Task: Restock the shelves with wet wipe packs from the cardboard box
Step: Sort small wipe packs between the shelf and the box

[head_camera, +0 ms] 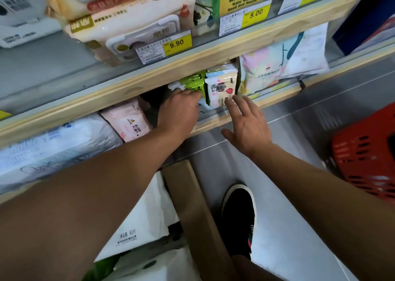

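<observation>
Two hands at the lower shelf [213,118].
Left hand [179,109] presses a glossy green pack [193,83], fingers hidden; right hand [245,122] spread open beside a white pack [221,88].

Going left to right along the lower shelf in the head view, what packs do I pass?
White bulk pack → pink wipe pack → green wipe pack, under the left hand → white cartoon pack → pastel pack.
</observation>
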### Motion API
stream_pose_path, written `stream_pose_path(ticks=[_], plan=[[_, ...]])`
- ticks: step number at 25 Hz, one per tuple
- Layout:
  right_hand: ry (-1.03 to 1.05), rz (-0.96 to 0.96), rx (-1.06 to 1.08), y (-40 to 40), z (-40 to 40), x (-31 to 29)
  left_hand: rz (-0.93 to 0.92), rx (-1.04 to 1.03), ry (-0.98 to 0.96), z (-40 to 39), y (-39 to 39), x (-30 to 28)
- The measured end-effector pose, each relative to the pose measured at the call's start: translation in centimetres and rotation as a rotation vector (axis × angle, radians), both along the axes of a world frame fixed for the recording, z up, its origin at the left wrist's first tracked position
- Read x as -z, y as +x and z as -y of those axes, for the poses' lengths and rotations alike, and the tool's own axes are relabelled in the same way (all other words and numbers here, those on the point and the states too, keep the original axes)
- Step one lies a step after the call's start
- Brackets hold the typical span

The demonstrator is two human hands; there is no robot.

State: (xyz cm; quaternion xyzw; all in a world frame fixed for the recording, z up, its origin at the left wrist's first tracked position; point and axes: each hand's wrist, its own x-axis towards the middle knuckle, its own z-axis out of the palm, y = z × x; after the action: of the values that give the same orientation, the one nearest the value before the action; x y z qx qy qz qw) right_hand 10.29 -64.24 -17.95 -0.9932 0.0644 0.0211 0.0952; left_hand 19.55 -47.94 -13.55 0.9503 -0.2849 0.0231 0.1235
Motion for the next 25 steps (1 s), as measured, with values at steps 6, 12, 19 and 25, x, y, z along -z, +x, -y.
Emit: stream_pose_path(ticks=[6, 12, 19, 25], plan=[[-0.013, -0.002, -0.001, -0.1, -0.6, 0.0, 0.193, -0.072, 0.121, 0.1, 0.4, 0.2], [0.002, -0.019, 0.014, -0.1, -0.9, 0.0, 0.142, 0.040, 0.349, -1.3, -1.1, 1.1], [-0.025, -0.031, 0.003, 0.4, -0.8, -0.9, -0.023, 0.048, 0.585, -1.9, -2.0, 0.2], [-0.017, -0.027, -0.016, 1.0, -1.5, -1.7, -0.047, 0.086, 0.612, -3.2, -1.8, -0.8]])
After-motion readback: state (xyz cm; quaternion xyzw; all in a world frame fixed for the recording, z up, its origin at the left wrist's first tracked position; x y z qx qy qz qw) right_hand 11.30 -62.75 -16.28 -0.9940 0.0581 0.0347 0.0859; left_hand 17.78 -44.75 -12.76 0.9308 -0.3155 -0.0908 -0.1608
